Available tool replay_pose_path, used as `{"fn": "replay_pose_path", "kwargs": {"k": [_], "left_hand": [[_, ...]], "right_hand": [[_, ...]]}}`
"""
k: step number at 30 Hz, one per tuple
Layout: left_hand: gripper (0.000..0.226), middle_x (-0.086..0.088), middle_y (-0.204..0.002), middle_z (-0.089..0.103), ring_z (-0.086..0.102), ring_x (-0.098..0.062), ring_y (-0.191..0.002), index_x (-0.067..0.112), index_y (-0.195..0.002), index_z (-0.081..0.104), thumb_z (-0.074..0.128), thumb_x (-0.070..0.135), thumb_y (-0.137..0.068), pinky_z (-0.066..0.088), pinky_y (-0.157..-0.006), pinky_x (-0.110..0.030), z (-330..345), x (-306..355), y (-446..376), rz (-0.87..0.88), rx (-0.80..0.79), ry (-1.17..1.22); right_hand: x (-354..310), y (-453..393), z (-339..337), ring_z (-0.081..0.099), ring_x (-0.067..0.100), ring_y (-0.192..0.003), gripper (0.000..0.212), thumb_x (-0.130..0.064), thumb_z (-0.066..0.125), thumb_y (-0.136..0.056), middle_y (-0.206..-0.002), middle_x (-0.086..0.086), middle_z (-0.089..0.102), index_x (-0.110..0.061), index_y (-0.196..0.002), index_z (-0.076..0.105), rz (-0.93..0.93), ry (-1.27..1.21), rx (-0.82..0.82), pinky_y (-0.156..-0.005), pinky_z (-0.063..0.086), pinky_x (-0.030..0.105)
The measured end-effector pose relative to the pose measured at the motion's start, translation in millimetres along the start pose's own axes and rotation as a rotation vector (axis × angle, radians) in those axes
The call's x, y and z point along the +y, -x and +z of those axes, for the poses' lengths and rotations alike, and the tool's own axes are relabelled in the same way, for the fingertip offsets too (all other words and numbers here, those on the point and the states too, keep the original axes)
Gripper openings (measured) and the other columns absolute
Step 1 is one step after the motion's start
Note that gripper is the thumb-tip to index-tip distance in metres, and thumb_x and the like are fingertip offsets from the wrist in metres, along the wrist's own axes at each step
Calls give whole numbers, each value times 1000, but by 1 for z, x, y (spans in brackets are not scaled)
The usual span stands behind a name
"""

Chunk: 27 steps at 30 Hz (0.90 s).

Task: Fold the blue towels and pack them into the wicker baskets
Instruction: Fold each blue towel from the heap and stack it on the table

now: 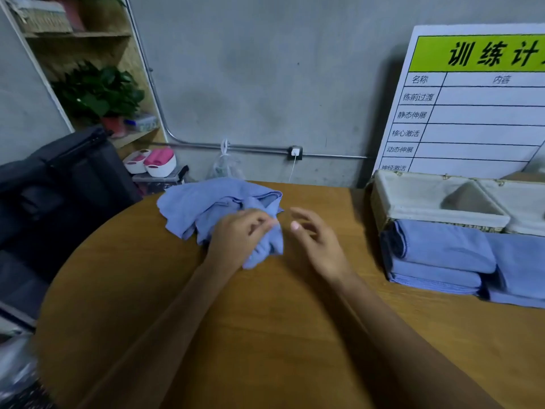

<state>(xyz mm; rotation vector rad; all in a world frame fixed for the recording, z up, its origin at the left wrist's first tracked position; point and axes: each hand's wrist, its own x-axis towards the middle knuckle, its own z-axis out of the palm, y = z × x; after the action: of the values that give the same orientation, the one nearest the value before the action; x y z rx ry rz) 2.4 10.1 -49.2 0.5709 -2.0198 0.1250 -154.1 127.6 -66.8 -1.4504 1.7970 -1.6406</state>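
Crumpled blue towels (206,208) lie heaped at twelve o'clock on the wooden table (236,335), within easy reach for folding. The left hand (239,240), forearm extended, pinches a loose fold of the heap. The right hand (315,243) hovers just beside it, fingers spread, holding nothing. Folded towels (442,255) are stacked at three o'clock, against the lined wicker baskets (427,202), apparently awaiting packing.

Bare wooden table (265,335) lies open along the near side and between the crumpled towel heap (206,205) and the folded stacks (442,255). The stacks stand directly before the wicker baskets (436,199), blocking a low approach; their lined tops are open from above.
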Motion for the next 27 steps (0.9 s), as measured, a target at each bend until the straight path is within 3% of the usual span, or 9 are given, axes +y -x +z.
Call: {"fn": "replay_pose_path", "kwargs": {"k": [5, 7, 11, 15, 17, 20, 23, 25, 27], "left_hand": [[33, 3, -95, 65, 59, -14, -80, 21, -92, 73, 63, 52, -93, 47, -62, -29, -8, -19, 28, -198, -236, 79], [51, 4, -84, 65, 61, -16, -74, 22, -79, 71, 45, 63, -96, 47, -60, -31, -2, -4, 44, -72, -447, 127], [26, 9, -71, 62, 52, -2, -67, 24, -71, 62, 64, 38, -93, 45, -67, -33, -15, 29, 56, -88, -738, 261], [20, 5, -62, 60, 49, 2, -55, 21, -73, 61, 63, 18, -93, 41, -58, -25, -53, 99, 47, -30, -1024, 591], [18, 6, -67, 67, 52, 1, -55, 20, -79, 67, 63, 22, -96, 43, -59, -22, -66, 134, 42, -33, -1140, 793], [14, 10, -75, 72, 56, 3, -62, 28, -86, 73, 65, 33, -97, 44, -63, -21, -60, 131, 30, -138, -905, 790], [16, 15, -108, 68, 60, -4, -100, 28, -107, 71, 66, 37, -95, 46, -86, -32, -28, 95, 14, 8, -552, 401], [35, 14, -128, 60, 53, -10, -120, 29, -126, 64, 66, 41, -93, 37, -100, -36, -2, 77, 9, 121, -642, 212], [36, 13, -123, 62, 53, -13, -120, 31, -126, 63, 67, 44, -92, 28, -100, -35, 15, 70, 7, 239, -753, 118]], "right_hand": [[3, 3, -2, 58, 9, -121, 38, -34, 58, -99, -133, -7, 62, -24, -136, 57, 92, 122, -162, -102, 46, 27], [13, 13, -4, 60, 4, -114, 34, -30, 63, -95, -125, -9, 66, -22, -127, 62, 86, 200, -177, -100, 46, 27], [10, 28, -17, 64, 1, -83, 10, -16, 72, -89, -92, -12, 74, -22, -96, 75, 75, 281, -88, -77, 47, 22], [-13, 31, -43, 57, -5, -71, 20, -12, 68, -92, -78, -28, 68, -32, -88, 74, 40, 268, -49, -68, 41, 16], [-20, 36, -59, 57, -1, -69, 25, -12, 67, -93, -78, -19, 69, -36, -88, 70, 27, 282, -62, -69, 44, 22], [-21, 51, -84, 65, 26, -83, 20, -21, 64, -91, -89, 12, 71, -40, -95, 65, 30, 322, -139, -81, 50, 38], [-19, 67, -106, 66, 21, -97, 14, -23, 65, -93, -100, 10, 70, -30, -105, 66, 64, 365, -229, -89, 51, 41], [-19, 73, -116, 64, 18, -97, 14, -15, 67, -94, -103, 7, 69, -22, -105, 66, 93, 380, -249, -89, 51, 38], [-16, 76, -123, 62, 19, -91, 14, -9, 68, -93, -100, 7, 69, -17, -104, 67, 122, 426, -258, -81, 49, 35]]}}
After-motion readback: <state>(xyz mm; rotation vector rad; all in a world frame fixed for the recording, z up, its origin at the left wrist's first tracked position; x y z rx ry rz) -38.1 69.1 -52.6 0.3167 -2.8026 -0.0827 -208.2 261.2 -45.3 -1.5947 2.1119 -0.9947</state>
